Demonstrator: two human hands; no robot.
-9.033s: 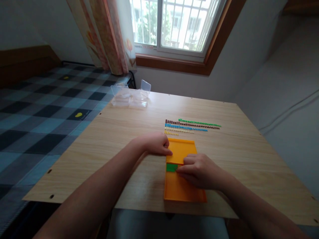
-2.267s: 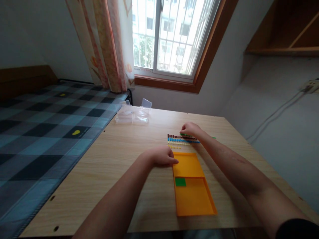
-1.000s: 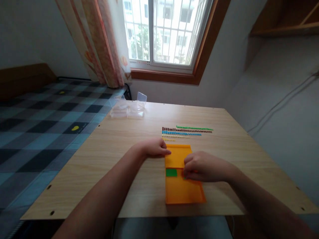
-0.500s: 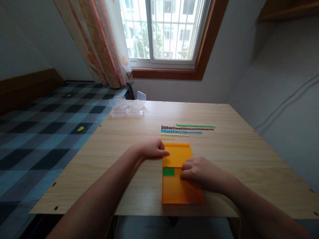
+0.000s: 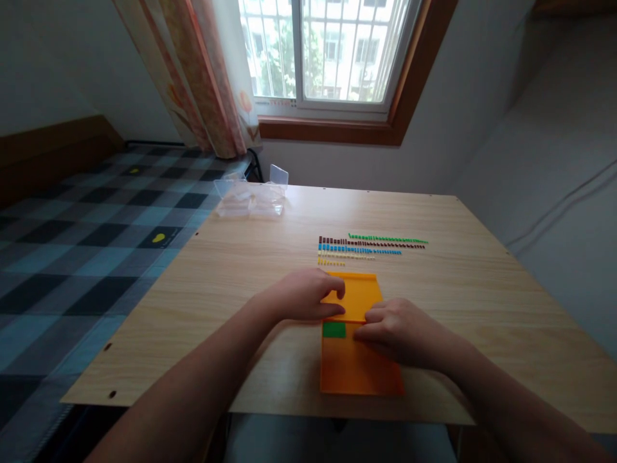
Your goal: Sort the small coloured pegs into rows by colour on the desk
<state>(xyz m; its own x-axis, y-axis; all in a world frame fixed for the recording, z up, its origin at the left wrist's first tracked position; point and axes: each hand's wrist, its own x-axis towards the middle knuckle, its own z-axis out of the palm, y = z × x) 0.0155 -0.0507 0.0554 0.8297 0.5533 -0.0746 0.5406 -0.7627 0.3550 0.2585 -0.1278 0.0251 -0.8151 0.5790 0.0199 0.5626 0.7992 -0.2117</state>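
An orange tray (image 5: 361, 376) with a raised divider lies near the table's front edge. A green rectangle (image 5: 334, 330) sits in its near section, at the left just below the divider. My left hand (image 5: 315, 294) is over the upper left of the tray, thumb and index finger apart, nothing visible between them. My right hand (image 5: 393, 325) rests at the tray's right side by the divider, fingers bent together; whatever they may hold is hidden. Beyond the tray lie rows of small pieces: green (image 5: 388, 238), brown (image 5: 371, 242), blue (image 5: 361, 249), cream (image 5: 349, 256) and yellow (image 5: 330, 262).
Clear plastic boxes (image 5: 253, 199) stand at the back left of the wooden table (image 5: 270, 251). A bed with a checked cover (image 5: 110, 212) is on the left, and a curtain (image 5: 207, 77) hangs beside the window.
My left hand has moved right over the tray, its thumb and index finger wider apart. My right hand's fingers have shifted slightly at the divider. The view has tilted down a little.
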